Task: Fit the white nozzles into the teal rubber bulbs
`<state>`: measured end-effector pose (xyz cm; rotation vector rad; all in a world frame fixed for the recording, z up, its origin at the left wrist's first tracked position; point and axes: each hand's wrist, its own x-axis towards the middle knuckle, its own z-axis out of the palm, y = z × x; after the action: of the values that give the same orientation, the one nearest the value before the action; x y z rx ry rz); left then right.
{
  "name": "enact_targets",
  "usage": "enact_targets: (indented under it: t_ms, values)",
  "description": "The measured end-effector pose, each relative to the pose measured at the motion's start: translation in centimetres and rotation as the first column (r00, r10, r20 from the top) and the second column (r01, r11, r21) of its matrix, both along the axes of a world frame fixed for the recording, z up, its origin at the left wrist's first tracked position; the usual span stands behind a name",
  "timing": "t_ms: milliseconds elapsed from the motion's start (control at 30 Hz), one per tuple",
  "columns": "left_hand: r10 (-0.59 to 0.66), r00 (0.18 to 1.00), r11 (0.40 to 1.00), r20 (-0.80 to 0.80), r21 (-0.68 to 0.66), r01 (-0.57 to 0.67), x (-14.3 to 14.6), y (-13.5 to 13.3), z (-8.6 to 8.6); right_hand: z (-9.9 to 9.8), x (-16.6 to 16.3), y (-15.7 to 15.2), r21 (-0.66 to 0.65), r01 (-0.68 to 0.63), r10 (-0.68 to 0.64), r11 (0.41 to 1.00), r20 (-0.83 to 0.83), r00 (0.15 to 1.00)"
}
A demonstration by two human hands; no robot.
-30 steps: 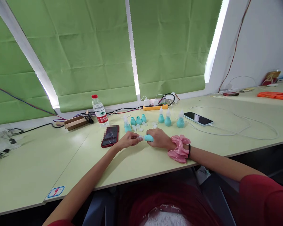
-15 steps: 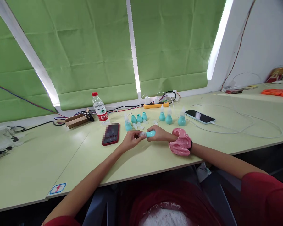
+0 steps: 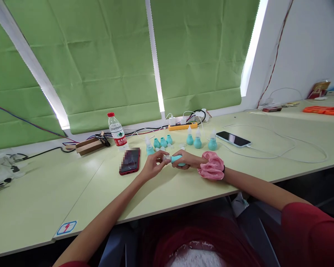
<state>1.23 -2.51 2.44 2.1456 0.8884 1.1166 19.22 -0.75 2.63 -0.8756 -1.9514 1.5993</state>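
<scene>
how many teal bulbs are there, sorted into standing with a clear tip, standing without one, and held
Tipped teal bulbs, standing: 4
Tipless teal bulbs, standing: 3
Held teal bulb, in the right hand: 1
Total: 8

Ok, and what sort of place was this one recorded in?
Probably an indoor workroom or office, though I can't tell which: a long pale table against green window blinds, a yellow power strip, and several teal bulbs set out.
</scene>
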Motion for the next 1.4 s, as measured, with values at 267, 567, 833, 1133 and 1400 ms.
enact_targets:
  t_ms: [267, 567, 833, 1133, 1400]
  values:
    - [0.005, 0.999, 0.996, 0.032, -0.094, -0.002, 0.2, -0.4, -0.4, 0.0, 0.1, 0.3, -0.051, -0.081, 0.082, 0.995, 0.009, 0.997]
    - [0.214, 0.965, 0.969, -0.153, 0.155, -0.19, 1.4, 7.0, 4.9, 1.3, 1.6, 1.9, 0.091, 0.349, -0.301, 0.933, -0.336, 0.892]
    - [0.275, 0.546, 0.962, -0.791, 0.224, -0.158, 4.7, 9.8, 2.0, 1.0, 2.6, 3.0, 0.2, 0.503, -0.431, 0.841, -0.314, 0.846]
    - [0.204, 0.858, 0.977, -0.472, 0.15, -0.149, 3.1, 8.0, 1.4, -0.2, 2.3, 3.1, 0.339, 0.445, -0.393, 0.829, -0.212, 0.895]
    - [0.239, 0.743, 0.911, 0.625, -0.409, 0.05, 0.6, 2.7, -0.3, -2.4, 0.5, 2.3, 0.696, 0.265, -0.391, 0.667, 0.024, 0.92]
